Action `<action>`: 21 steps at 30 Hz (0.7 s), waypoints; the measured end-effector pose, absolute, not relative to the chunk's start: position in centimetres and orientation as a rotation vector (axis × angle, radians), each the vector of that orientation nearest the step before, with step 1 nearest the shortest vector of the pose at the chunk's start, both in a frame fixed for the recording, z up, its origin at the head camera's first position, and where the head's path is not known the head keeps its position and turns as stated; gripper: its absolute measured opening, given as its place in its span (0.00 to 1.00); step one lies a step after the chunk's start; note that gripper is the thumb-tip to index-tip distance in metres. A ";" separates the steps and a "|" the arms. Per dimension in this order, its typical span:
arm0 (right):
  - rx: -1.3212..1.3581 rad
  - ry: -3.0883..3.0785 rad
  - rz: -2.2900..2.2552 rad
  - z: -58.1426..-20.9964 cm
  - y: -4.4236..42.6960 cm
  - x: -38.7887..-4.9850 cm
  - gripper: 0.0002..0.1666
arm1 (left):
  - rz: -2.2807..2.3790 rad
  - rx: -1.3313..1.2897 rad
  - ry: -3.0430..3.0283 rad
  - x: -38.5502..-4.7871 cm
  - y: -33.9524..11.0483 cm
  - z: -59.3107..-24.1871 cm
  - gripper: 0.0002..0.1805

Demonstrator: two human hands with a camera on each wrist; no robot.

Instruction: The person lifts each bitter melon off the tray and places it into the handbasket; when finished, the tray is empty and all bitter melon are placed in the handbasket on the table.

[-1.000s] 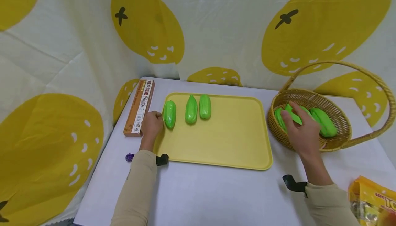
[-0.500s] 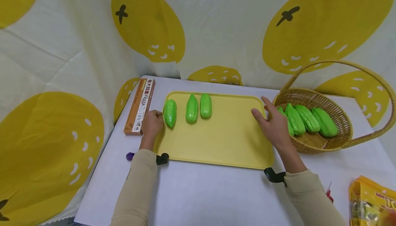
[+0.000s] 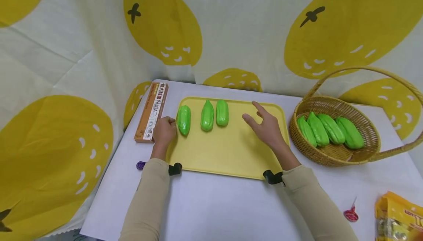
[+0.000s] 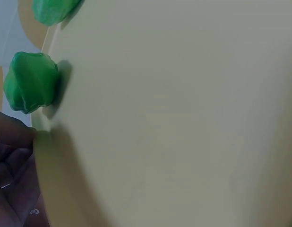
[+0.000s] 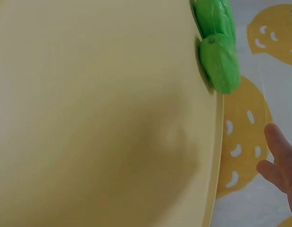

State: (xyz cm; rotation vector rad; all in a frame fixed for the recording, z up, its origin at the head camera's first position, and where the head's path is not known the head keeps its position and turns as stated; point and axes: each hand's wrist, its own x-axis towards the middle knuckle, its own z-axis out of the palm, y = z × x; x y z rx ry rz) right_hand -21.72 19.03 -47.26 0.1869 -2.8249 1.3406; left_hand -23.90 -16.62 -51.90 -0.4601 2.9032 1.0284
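Note:
My left hand (image 3: 164, 131) pinches the left rim of a yellow tray (image 3: 224, 153); the left wrist view shows thumb and fingers at the tray's edge (image 4: 39, 156). Three glossy green ridged toy vegetables lie in the tray's back left: a left one (image 3: 184, 120) beside my left hand, a middle one (image 3: 207, 115) and a right one (image 3: 222, 112). Over the tray's right half hovers my right hand (image 3: 267, 131), thumb and fingers spread around nothing. Several like vegetables (image 3: 318, 129) lie in a wicker basket (image 3: 300, 138) right of the tray.
Left of the tray lies a pasta box (image 3: 152, 112), with a purple-wrapped item (image 3: 140, 165) nearer the front. A red lollipop (image 3: 351, 214) and a yellow snack bag (image 3: 400, 215) are at the front right. The basket's tall handle (image 3: 409, 87) arches up; a printed curtain (image 3: 231, 32) stands behind.
My right hand has left the basket and moved leftward over the tray, uncovering the basket's vegetables and the lollipop. My left hand stays at the tray rim.

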 end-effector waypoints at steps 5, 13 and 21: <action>0.197 -2.859 1.382 -48.0 17.8 -22.4 0.45 | 1.025 -0.475 2.898 -23.9 -16.6 -51.9 0.17; 0.179 -2.889 1.457 -49.3 16.0 -23.3 0.46 | 1.012 -0.476 2.889 -23.9 -16.6 -51.9 0.18; 0.228 -2.940 1.491 -50.3 13.7 -24.8 0.47 | 1.025 -0.478 2.902 -24.0 -16.4 -52.0 0.17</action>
